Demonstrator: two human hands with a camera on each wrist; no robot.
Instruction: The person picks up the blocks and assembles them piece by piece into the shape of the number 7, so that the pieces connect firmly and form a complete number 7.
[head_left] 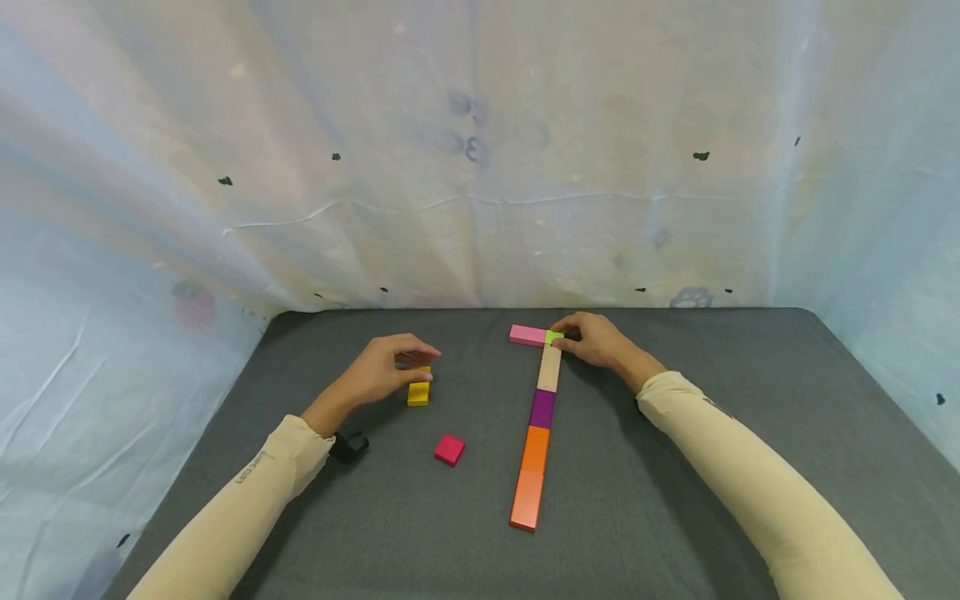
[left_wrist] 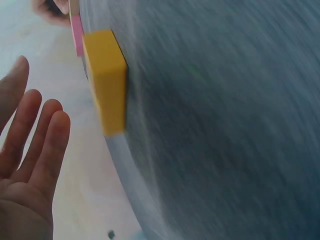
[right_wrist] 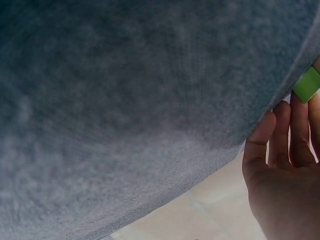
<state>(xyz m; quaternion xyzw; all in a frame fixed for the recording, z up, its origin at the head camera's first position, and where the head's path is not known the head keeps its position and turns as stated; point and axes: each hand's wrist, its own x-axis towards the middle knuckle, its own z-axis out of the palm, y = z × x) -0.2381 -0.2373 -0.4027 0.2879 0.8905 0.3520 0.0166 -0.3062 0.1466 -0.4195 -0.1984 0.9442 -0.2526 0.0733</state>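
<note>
My left hand (head_left: 382,369) hovers over a yellow block (head_left: 418,394), its fingers and thumb parted. In the left wrist view a gap shows between those fingertips and the yellow block (left_wrist: 107,82). My right hand (head_left: 595,338) pinches a small lime-green block (head_left: 554,337) between thumb and fingers at the far end of a line of blocks. A pink block (head_left: 528,335) lies crosswise against the green one's left side. Below the green block run a beige block (head_left: 549,368), a purple block (head_left: 542,408) and two orange blocks (head_left: 535,450), end to end.
A red square block (head_left: 449,450) lies alone between the left arm and the line. Dark grey cloth covers the table (head_left: 637,517). A pale printed curtain (head_left: 480,167) hangs behind its back edge and along both sides.
</note>
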